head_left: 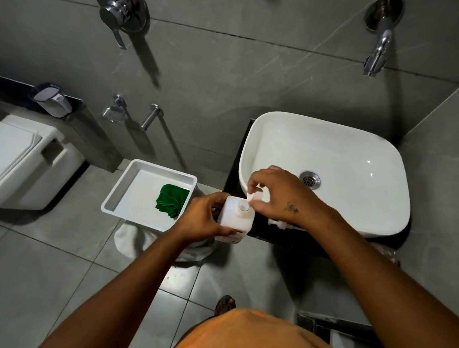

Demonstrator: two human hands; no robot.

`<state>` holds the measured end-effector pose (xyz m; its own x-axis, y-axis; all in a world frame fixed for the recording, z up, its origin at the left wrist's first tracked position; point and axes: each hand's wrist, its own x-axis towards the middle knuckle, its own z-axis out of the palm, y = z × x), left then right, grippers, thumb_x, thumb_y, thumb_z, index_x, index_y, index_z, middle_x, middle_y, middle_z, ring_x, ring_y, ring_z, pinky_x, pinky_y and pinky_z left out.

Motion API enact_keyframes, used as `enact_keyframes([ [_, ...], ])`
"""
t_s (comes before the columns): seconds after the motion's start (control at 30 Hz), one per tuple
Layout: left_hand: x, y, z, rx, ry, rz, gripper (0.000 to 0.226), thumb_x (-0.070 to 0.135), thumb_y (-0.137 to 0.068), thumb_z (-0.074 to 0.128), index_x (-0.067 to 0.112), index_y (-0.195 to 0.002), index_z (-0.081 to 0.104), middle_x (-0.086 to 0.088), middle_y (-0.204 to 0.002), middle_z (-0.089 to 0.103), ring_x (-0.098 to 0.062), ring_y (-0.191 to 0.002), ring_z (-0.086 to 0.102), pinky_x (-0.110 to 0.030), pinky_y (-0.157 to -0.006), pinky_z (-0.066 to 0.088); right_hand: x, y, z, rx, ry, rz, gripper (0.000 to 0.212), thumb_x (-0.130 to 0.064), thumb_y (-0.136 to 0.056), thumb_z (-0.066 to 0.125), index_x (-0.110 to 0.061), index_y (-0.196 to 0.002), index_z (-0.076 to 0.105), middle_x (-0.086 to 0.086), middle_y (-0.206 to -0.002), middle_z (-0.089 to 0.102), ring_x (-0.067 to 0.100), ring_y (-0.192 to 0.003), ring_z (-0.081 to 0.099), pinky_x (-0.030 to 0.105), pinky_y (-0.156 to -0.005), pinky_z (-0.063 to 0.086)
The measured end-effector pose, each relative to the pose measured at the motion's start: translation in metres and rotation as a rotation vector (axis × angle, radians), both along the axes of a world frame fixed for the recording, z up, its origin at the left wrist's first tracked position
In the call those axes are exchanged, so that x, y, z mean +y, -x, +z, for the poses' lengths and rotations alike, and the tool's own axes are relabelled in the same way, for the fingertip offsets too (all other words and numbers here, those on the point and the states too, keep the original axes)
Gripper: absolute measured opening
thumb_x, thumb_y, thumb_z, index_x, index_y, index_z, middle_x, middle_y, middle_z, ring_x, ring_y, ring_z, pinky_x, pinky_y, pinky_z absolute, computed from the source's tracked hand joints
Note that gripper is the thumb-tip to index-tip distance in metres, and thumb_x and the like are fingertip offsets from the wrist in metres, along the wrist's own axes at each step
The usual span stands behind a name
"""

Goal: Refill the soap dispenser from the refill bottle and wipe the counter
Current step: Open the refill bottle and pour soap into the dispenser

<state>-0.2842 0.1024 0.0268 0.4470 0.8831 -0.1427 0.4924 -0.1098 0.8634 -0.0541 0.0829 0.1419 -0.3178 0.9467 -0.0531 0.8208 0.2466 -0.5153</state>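
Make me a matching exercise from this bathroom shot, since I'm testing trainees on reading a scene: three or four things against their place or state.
Things:
1. green cloth
2. white bottle
3. small white cap
4. basin

Places or states:
A. pinched by the right hand
B. lying in the white tray
C. standing on the dark counter
D. gripped by the left hand

Pairs: 1-B, 2-D, 3-A, 4-C

Grey tiles covered my wall (231, 72) and floor (37, 268); a white toilet (12, 162) stood left.
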Motion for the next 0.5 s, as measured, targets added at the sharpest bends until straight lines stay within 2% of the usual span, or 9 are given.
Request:
enact_keyframes([
  [0.07,-0.002,0.006,-0.003,0.005,0.004,0.015,0.080,0.024,-0.055,0.099,0.025,-0.127,0.065,0.019,-0.114,0.073,0.005,-0.103,0.071,-0.014,-0.090,0.056,-0.010,-0.005,-0.025,0.168,-0.033,-0.238,0.019,-0.041,-0.070,0.073,-0.032,-0.081,0.061,-0.012,-0.079,0.066,0.007,-0.078,0.058,0.027,-0.067,0.047],
  [0.17,-0.008,0.017,-0.007,0.003,0.020,0.070,0.077,0.021,-0.053,0.099,0.029,-0.123,0.067,0.024,-0.111,0.075,0.005,-0.103,0.071,-0.014,-0.092,0.056,-0.033,-0.006,-0.081,0.272,0.019,-0.500,0.020,-0.027,-0.068,0.086,-0.019,-0.070,0.068,-0.005,-0.075,0.071,0.012,-0.069,0.067,0.030,-0.068,0.056],
  [0.3,-0.018,0.032,-0.008,0.017,0.034,0.115,0.076,0.024,-0.053,0.100,0.035,-0.119,0.067,0.029,-0.108,0.074,0.007,-0.104,0.070,-0.011,-0.090,0.055,-0.047,0.001,-0.144,0.258,0.104,-0.593,0.017,-0.011,-0.073,0.085,-0.006,-0.069,0.070,0.009,-0.081,0.070,0.025,-0.072,0.068,0.040,-0.073,0.057],
  [0.43,-0.026,0.042,-0.003,0.051,0.033,0.126,0.072,0.020,-0.054,0.101,0.044,-0.111,0.064,0.039,-0.108,0.070,0.013,-0.104,0.067,-0.006,-0.088,0.052,-0.036,0.015,-0.169,0.148,0.128,-0.600,0.018,-0.016,-0.080,0.080,-0.004,-0.072,0.070,0.013,-0.088,0.071,0.031,-0.081,0.068,0.040,-0.072,0.056],
  [0.5,-0.030,0.048,-0.002,0.068,0.032,0.141,0.073,0.016,-0.055,0.101,0.044,-0.110,0.063,0.035,-0.103,0.072,0.017,-0.103,0.065,-0.004,-0.086,0.051,-0.030,0.022,-0.173,0.090,0.126,-0.585,0.020,-0.018,-0.083,0.077,-0.007,-0.069,0.067,0.010,-0.087,0.072,0.030,-0.085,0.067,0.039,-0.072,0.055],
])
